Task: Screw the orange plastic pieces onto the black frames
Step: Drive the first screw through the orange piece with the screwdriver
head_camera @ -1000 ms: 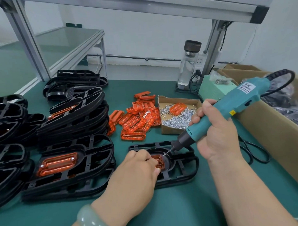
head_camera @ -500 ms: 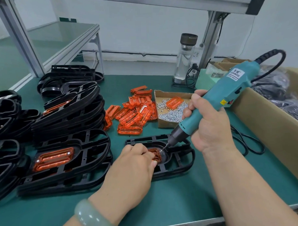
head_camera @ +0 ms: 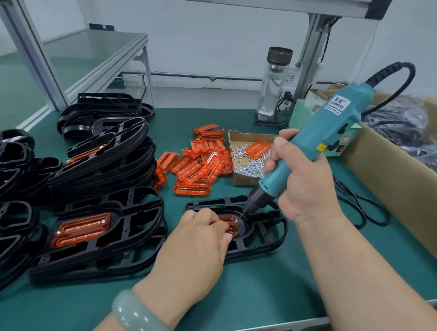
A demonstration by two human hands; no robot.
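Through the head camera I am seeing the right grip [head_camera: 302, 184] wrapping tightly around the teal electric screwdriver [head_camera: 323, 137], whose bit is slanting toward eight o'clock onto the orange plastic piece [head_camera: 230, 223]. The left grip [head_camera: 198, 242] is pinching that piece inside the black frame [head_camera: 264, 228], which is lying on the table [head_camera: 266, 287] at six o'clock of the loose orange pieces [head_camera: 200, 166].

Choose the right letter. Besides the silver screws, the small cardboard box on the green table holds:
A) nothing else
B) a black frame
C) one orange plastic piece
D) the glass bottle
C: a single orange plastic piece lies on top of the silver screws inside the small cardboard box, with nothing else visible in it.
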